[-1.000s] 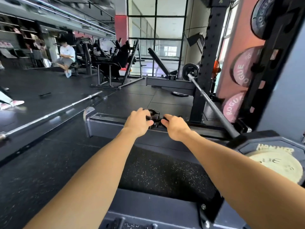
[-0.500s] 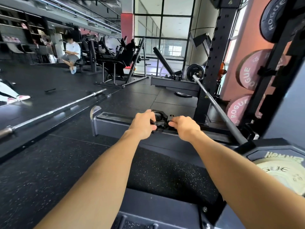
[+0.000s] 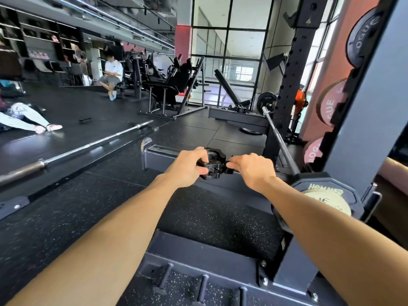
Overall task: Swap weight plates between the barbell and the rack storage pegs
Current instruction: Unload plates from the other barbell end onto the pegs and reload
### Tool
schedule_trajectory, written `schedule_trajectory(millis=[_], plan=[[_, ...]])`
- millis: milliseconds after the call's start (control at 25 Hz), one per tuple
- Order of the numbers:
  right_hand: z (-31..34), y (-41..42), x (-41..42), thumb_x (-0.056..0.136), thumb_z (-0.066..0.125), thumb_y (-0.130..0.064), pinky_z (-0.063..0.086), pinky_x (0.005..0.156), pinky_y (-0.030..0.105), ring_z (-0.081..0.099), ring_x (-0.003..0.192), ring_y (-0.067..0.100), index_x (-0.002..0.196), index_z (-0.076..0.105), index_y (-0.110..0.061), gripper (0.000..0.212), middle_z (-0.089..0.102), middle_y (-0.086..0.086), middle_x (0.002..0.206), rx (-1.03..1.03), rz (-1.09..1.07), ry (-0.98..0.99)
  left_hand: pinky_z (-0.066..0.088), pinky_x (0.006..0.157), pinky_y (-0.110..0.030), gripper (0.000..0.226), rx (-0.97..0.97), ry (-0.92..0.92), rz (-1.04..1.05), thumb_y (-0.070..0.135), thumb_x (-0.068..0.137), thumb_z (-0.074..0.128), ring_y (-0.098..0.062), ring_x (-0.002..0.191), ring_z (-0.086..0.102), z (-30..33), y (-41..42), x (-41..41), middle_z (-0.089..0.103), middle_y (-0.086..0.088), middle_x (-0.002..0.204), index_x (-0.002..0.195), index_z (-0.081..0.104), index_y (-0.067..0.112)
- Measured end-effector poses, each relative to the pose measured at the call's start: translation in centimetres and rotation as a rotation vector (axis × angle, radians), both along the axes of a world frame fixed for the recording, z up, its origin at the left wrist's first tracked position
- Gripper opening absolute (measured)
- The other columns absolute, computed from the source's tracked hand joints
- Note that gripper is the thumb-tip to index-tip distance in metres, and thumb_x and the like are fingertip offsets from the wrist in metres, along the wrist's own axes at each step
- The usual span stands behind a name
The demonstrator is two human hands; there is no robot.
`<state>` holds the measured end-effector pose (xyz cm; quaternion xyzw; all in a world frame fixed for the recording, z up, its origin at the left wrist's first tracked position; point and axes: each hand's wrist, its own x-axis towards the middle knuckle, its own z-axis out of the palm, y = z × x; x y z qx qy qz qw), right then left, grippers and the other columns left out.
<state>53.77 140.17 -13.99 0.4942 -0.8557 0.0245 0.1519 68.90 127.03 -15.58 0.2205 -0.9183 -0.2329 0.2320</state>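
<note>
Barbell (image 3: 278,137): long axis running from frame centre toward upper right. Collar (image 3: 213,164): left hand (image 3: 185,167) gripping it, right hand (image 3: 251,171) pinching its lever.

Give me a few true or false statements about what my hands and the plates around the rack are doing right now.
1. Both hands hold the black barbell collar. True: the left hand grips it and the right hand pinches its lever side.
2. The pink plates lie flat on the floor. False: they hang on the rack at right.
3. A second barbell lies on the floor at left. True.
4. The near barbell end is bare. False: a black plate sits on it.
</note>
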Motion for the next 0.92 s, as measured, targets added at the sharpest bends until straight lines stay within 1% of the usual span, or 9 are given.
schedule_trajectory(millis=[80,240,440,520,600,680,800,840,920], plan=[[0.6,1.6,1.2,0.103,0.039,-0.039,0.047,0.066,0.035,0.065,0.099,0.031,0.126,0.056,-0.031,0.029,0.067,0.006,0.108,-0.005,0.018,0.017,0.048,0.083,-0.039,0.020,0.001,0.012,0.000,0.012,0.090,0.067,-0.021,0.080,0.057,0.6,1.8,1.6,0.058,-0.004,0.129,0.089,0.052,0.026],[1.8,6.5,4.6,0.104,0.038,-0.038,0.049,0.066,0.035,0.065,0.100,0.030,0.128,0.054,-0.034,0.029,0.068,0.004,0.108,0.000,0.056,0.063,0.047,0.091,-0.044,0.011,0.007,0.012,0.010,0.016,0.092,0.064,-0.028,0.094,0.062,2.4,6.8,5.6,0.053,-0.010,0.137,0.098,0.057,0.022],[3.7,14.3,9.5,0.103,0.034,-0.044,0.045,0.067,0.035,0.063,0.098,0.031,0.111,0.058,-0.027,0.031,0.067,0.005,0.101,-0.070,0.068,0.018,0.047,0.079,-0.041,0.004,0.004,0.045,-0.025,0.020,0.097,0.055,-0.022,0.072,0.055,3.9,14.3,10.3,0.061,-0.006,0.120,0.102,0.055,0.020],[4.1,17.7,11.5,0.102,0.039,-0.043,0.051,0.075,0.038,0.064,0.099,0.029,0.115,0.060,-0.025,0.030,0.067,0.005,0.105,-0.163,0.075,-0.213,0.043,0.073,-0.037,0.004,0.046,0.032,-0.060,0.024,0.100,0.049,-0.018,0.069,0.049,4.4,17.5,12.1,0.063,-0.002,0.105,0.098,0.051,0.027],[4.1,20.8,13.3,0.101,0.046,-0.036,0.054,0.067,0.037,0.068,0.093,0.029,0.116,0.059,-0.013,0.030,0.066,0.009,0.108,-0.328,0.085,-0.564,0.042,0.074,-0.037,0.010,0.150,0.033,-0.119,0.028,0.102,0.042,-0.017,0.072,0.046,5.0,20.5,13.6,0.057,0.000,0.099,0.095,0.049,0.030],[4.4,23.9,15.3,0.101,0.046,-0.029,0.053,0.056,0.033,0.068,0.085,0.030,0.123,0.052,-0.008,0.031,0.058,0.010,0.112,-0.443,0.060,-0.830,0.048,0.086,-0.043,0.013,0.289,0.038,-0.174,0.032,0.104,0.038,-0.018,0.086,0.049,5.5,23.5,15.0,0.051,0.000,0.101,0.104,0.049,0.026],[5.3,28.2,18.2,0.103,0.041,-0.025,0.059,0.068,0.039,0.066,0.083,0.037,0.129,0.046,0.000,0.036,0.053,0.012,0.115,-0.538,0.036,-1.042,0.054,0.089,-0.047,0.024,0.470,0.050,-0.242,0.037,0.105,0.032,-0.020,0.111,0.047,5.9,28.1,16.7,0.043,0.003,0.117,0.115,0.044,0.019],[5.5,29.6,19.0,0.103,0.041,-0.023,0.060,0.073,0.043,0.067,0.087,0.039,0.126,0.049,0.003,0.036,0.057,0.016,0.115,-0.560,0.028,-1.058,0.056,0.087,-0.045,0.026,0.492,0.058,-0.260,0.039,0.105,0.029,-0.019,0.105,0.050,5.8,29.7,17.3,0.042,0.002,0.120,0.115,0.044,0.018],[5.8,32.1,20.0,0.102,0.043,-0.021,0.060,0.075,0.044,0.069,0.092,0.036,0.116,0.056,0.002,0.030,0.063,0.025,0.114,-0.577,0.021,-1.054,0.056,0.086,-0.044,0.029,0.518,0.077,-0.278,0.039,0.106,0.025,-0.014,0.078,0.055,5.7,32.3,18.0,0.050,-0.003,0.110,0.114,0.042,0.018]])
